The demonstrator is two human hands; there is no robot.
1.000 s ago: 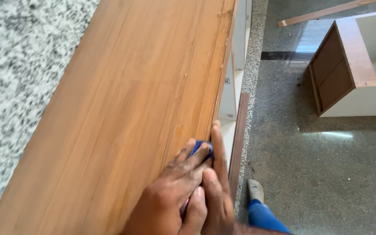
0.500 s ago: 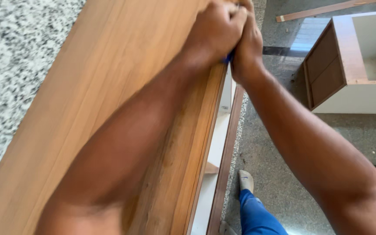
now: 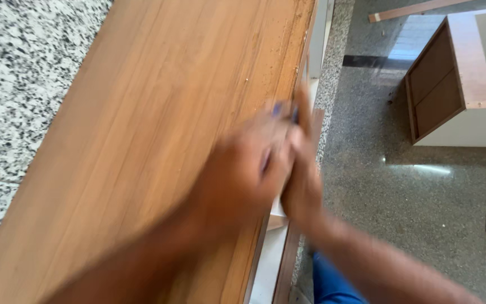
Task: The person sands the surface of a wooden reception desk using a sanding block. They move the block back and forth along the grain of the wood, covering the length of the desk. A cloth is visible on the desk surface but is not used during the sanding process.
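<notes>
- Although motion blur smears both hands, a small blue object [image 3: 284,111] shows as a few blue flecks at the fingertips, pressed to the right edge of the wooden panel [image 3: 158,146], a little above the middle of the frame.
- Left hand [image 3: 243,169] lies on top of the panel with its fingers curled toward that edge; the blue object sits just beyond its knuckles. It seems closed around the object, though the blur leaves the grip uncertain.
- Right hand [image 3: 302,169] presses against the left from the side of the edge, fingers pointing up the frame; whether it holds the object too, I cannot tell.
- Half a second ago both hands were at the top of the frame, arms stretched far up the edge; now they have slid back down toward mid-frame. A second ago they sat lower still, near the bottom edge.
- Left of the panel runs a speckled granite worktop [image 3: 23,84].
- Right of the edge, a white cabinet interior [image 3: 268,270] shows below the panel, then the polished speckled floor [image 3: 400,214].
- At upper right stands a brown and white cabinet box [image 3: 457,84]; a blue trouser leg [image 3: 330,281] shows at the bottom.
</notes>
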